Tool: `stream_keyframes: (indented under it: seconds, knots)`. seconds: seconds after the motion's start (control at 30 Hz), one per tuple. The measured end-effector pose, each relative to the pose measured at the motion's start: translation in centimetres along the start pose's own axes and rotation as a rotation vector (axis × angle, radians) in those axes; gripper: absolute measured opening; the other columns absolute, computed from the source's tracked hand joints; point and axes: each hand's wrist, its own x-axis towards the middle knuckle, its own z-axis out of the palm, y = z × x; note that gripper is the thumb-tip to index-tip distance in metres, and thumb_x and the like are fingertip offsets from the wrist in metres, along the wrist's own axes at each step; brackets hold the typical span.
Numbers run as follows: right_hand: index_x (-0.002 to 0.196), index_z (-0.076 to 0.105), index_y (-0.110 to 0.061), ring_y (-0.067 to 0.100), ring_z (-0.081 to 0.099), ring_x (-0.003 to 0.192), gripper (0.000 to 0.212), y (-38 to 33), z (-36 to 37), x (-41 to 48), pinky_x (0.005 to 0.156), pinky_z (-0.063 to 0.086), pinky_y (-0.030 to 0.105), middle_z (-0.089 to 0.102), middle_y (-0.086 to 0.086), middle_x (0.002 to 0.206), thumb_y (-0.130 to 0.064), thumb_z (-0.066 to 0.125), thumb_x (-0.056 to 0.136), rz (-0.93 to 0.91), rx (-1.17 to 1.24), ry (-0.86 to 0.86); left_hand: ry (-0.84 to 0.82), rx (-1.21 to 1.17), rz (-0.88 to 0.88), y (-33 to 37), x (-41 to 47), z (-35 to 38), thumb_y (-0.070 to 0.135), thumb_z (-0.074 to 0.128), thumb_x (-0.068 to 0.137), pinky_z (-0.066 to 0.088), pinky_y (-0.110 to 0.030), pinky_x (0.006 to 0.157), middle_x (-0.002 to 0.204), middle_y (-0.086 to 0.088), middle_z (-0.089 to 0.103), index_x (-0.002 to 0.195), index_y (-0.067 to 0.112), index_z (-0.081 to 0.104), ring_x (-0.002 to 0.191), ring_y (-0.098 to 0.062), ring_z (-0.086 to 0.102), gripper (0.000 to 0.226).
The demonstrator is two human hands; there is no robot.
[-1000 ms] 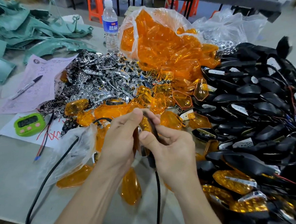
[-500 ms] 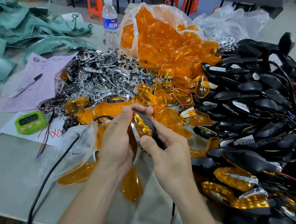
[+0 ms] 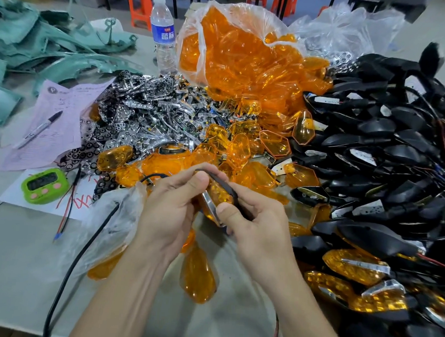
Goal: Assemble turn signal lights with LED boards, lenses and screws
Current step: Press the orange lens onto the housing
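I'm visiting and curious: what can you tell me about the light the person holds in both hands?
The turn signal light has a glossy, see-through amber lens, a black plastic-looking housing along its upper edge and a shiny chrome strip below. It is held tilted in the air. The left hand grips its left side, thumb on top; the right hand pinches its right side, thumb near the chrome strip.

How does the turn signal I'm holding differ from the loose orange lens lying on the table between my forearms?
The turn signal has a black housing and a chrome strip beside its orange face; the loose lens is bare orange plastic. The turn signal is held above the table by the left hand and right hand; the loose lens lies on the table. Both show translucent orange.
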Motion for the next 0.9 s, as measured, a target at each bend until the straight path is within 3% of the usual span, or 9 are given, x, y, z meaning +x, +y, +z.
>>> stream_keyframes:
  seconds: [0.13,0.27,0.37,0.43,0.53,0.63,0.73,0.8,0.9]
  knots:
    - [0.119,0.064,-0.042,0.009,0.072,0.095,0.024,-0.2,-1.3,1.7,0.086,0.059,0.040,0.077,-0.012,0.100,-0.036,0.070,0.097,0.094,-0.063,-0.127,-0.017,0.362,0.138,-0.5,0.2,0.1,0.018,0.069,0.086,0.057,-0.037,0.088,0.102,-0.010,0.078,0.098,0.021,0.082,0.104,-0.029,0.071,0.018]
    - [0.129,0.068,-0.040,0.010,0.073,0.107,0.039,-0.8,-2.3,2.3,0.089,0.062,0.036,0.078,-0.012,0.112,-0.023,0.075,0.095,0.069,0.052,-0.178,-0.098,0.237,0.153,0.1,0.2,0.5,0.012,0.068,0.086,0.054,-0.031,0.103,0.119,0.000,0.077,0.100,0.029,0.084,0.125,-0.016,0.066,0.027]
    - [0.128,0.071,-0.025,0.017,0.075,0.107,0.041,-0.9,-1.9,2.4,0.088,0.061,0.031,0.079,-0.001,0.112,-0.005,0.073,0.092,-0.003,0.264,-0.117,-0.133,0.157,0.106,0.0,0.0,1.1,0.023,0.074,0.089,0.052,-0.025,0.104,0.135,0.006,0.070,0.120,0.032,0.078,0.131,-0.010,0.061,0.033]
    - [0.129,0.071,-0.013,0.020,0.075,0.102,0.039,-1.1,-1.6,2.5,0.085,0.060,0.029,0.079,0.006,0.109,-0.008,0.071,0.090,0.031,0.528,-0.050,-0.167,0.181,0.044,-0.4,-0.3,1.3,0.036,0.077,0.087,0.053,-0.022,0.095,0.132,0.005,0.070,0.137,0.032,0.067,0.122,-0.012,0.065,0.051]
    - [0.129,0.069,-0.006,0.023,0.072,0.108,0.049,-1.1,-1.6,2.7,0.097,0.058,0.038,0.076,0.011,0.116,-0.021,0.078,0.082,0.096,0.771,0.044,-0.219,0.327,0.052,-1.0,-0.8,1.5,0.042,0.077,0.090,0.049,-0.017,0.098,0.138,0.010,0.068,0.147,0.029,0.055,0.130,-0.008,0.061,0.062]
    - [0.123,0.072,-0.009,0.025,0.069,0.116,0.044,-0.7,-1.7,2.7,0.108,0.050,0.044,0.075,0.012,0.121,-0.024,0.074,0.081,0.112,0.764,0.104,-0.110,0.446,0.118,-0.6,-0.9,1.8,0.046,0.076,0.082,0.053,-0.018,0.093,0.122,0.016,0.075,0.132,0.043,0.067,0.117,-0.004,0.068,0.050]
    - [0.123,0.074,-0.013,0.029,0.069,0.115,0.036,-0.5,-3.4,2.6,0.102,0.055,0.043,0.073,0.015,0.124,-0.021,0.073,0.087,0.089,0.787,-0.054,-0.100,0.678,0.251,0.5,-1.1,1.7,0.040,0.072,0.087,0.052,-0.022,0.094,0.117,0.027,0.073,0.129,0.055,0.065,0.114,0.003,0.067,0.046]
    - [0.128,0.069,-0.015,0.036,0.068,0.115,0.043,-0.8,-5.2,2.8,0.099,0.056,0.045,0.070,0.019,0.125,-0.014,0.075,0.085,0.036,0.612,-0.196,-0.085,0.868,0.286,1.4,-1.2,1.5,0.041,0.072,0.085,0.048,-0.025,0.094,0.114,0.035,0.070,0.130,0.063,0.059,0.113,0.007,0.063,0.052]
    - [0.121,0.068,-0.025,0.032,0.069,0.107,0.049,-1.3,-6.8,3.6,0.092,0.056,0.044,0.070,0.006,0.116,-0.004,0.079,0.078,-0.102,0.193,-0.219,-0.058,1.024,0.286,2.2,-1.4,1.5,0.041,0.078,0.083,0.041,-0.021,0.103,0.123,0.037,0.063,0.133,0.064,0.055,0.121,0.010,0.053,0.060]
